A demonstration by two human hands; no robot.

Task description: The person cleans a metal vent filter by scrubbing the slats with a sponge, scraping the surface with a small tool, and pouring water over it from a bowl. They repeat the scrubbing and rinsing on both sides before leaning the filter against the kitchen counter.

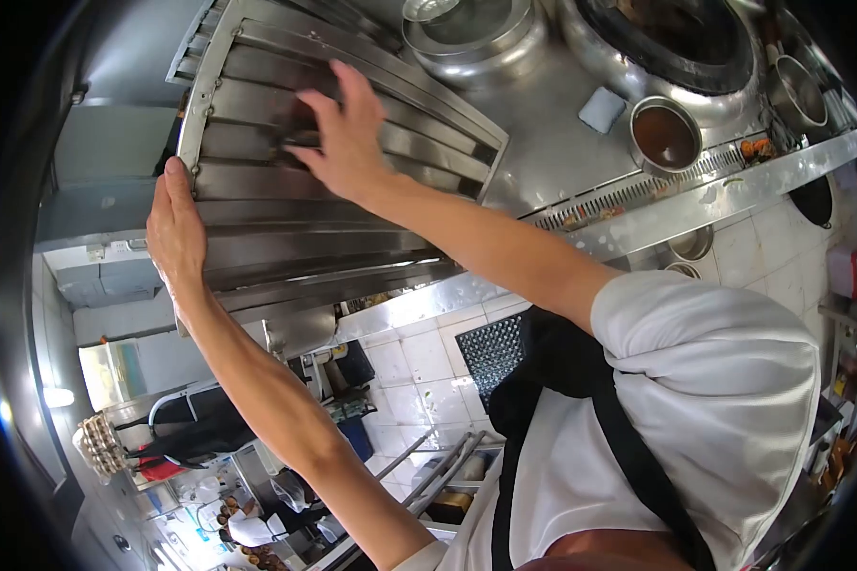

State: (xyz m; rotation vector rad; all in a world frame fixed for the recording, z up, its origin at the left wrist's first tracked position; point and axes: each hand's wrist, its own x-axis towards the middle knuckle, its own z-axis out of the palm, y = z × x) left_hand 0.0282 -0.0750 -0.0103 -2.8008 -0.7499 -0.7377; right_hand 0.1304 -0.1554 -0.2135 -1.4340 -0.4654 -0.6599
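A slatted stainless steel hood filter (257, 179) stands tilted in front of me across the metal counter. My left hand (178, 228) grips its left frame edge, the fingers pointing up along the rim. Over the slats is my right hand (348, 138), fingers bent and apart around a dark, blurred, pad-like thing (298, 124) against the metal. Motion blur hides exactly what that thing is.
Behind the filter are a lidded steel pot (471, 43) and a large wok (671, 38). A pan of brown liquid (666, 136) and a folded cloth (602, 110) sit on the counter (528, 152). A drain grate (628, 190) runs along its edge. Another person (257, 526) is far off.
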